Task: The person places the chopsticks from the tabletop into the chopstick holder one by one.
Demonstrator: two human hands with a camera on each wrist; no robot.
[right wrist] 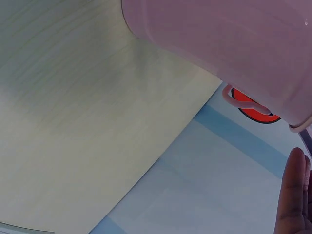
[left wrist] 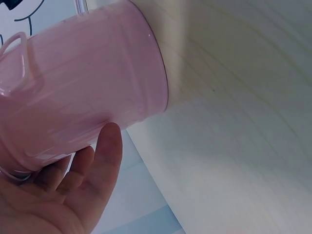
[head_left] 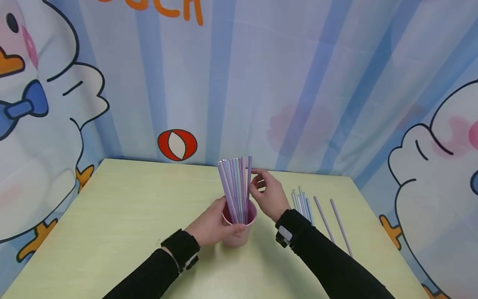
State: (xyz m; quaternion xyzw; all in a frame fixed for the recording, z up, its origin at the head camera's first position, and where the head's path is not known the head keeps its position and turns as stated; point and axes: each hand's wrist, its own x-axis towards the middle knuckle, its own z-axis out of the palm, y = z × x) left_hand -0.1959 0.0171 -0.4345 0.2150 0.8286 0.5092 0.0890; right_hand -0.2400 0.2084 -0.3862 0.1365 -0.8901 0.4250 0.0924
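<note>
Your left hand (head_left: pixel 210 225) grips one glossy, round pink cup (head_left: pixel 237 240) of slim straws (head_left: pixel 233 187), your right hand (head_left: pixel 271 197) pinches one purple straw (head_left: pixel 249 166), and two separate straws (head_left: pixel 324 218) lie right.

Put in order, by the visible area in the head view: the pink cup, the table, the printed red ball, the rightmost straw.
1. Table
2. Pink cup and printed red ball: too alike to rank; left hand partly covers the cup
3. Rightmost straw
</note>
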